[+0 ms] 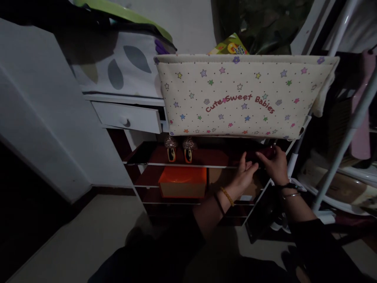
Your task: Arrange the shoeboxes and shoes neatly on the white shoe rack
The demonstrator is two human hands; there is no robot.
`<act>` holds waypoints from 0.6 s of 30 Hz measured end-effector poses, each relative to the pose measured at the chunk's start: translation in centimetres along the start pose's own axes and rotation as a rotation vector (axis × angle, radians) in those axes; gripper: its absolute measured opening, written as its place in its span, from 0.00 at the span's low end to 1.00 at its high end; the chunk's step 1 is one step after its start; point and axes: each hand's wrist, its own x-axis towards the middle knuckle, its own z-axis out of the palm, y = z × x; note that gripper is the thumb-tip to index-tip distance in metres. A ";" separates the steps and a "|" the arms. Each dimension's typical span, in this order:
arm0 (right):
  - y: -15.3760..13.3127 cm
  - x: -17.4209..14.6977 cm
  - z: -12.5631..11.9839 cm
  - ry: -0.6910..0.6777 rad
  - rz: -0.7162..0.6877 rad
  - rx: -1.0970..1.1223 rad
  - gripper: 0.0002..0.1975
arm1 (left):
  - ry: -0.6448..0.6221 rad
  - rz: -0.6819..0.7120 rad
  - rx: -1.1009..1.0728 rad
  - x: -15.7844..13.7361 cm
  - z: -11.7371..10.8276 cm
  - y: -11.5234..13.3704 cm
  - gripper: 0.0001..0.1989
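Note:
On the right part of the rack's upper shelf [212, 157], my right hand [277, 165] has its thumb and fingers closed around a dark red, glossy thing [267, 151]. Its shape is mostly lost in shadow, so I cannot make out its kind. Just left of it, my left hand [243, 177] is at the shelf's front edge with its fingers apart, holding nothing that shows. A pair of glittery shoes, the left shoe [171, 151] and the right shoe [188, 151], stands further left on that shelf.
A cream fabric bin [241, 86] printed with stars overhangs the shelf. Below sit an orange box [183, 181] and a brown box [220, 179]. A small white drawer [126, 118] is slightly ajar at left. A pale pole [338, 145] slants at right.

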 end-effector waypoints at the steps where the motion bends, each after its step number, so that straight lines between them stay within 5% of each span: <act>1: -0.9 -0.7 0.0 0.007 0.019 0.026 0.41 | -0.005 0.017 0.003 -0.1 0.2 0.2 0.52; 4: -4.1 -2.6 0.0 -0.052 0.085 0.171 0.39 | -0.011 0.087 0.001 -0.7 0.3 1.2 0.51; 10: -8.2 -4.1 -1.0 -0.408 0.089 0.495 0.33 | 0.178 0.282 -0.040 -1.1 -1.5 3.5 0.38; 12: -7.1 -2.7 -1.3 -0.395 0.115 0.472 0.33 | 0.186 0.259 0.005 -0.9 -3.0 4.5 0.35; 15: -3.6 0.8 -1.0 -0.198 0.180 0.279 0.31 | 0.181 0.261 0.112 -0.7 -5.4 6.3 0.34; 18: -0.2 4.5 0.5 -0.188 0.240 0.105 0.29 | 0.193 0.251 0.183 -0.6 -7.2 8.0 0.32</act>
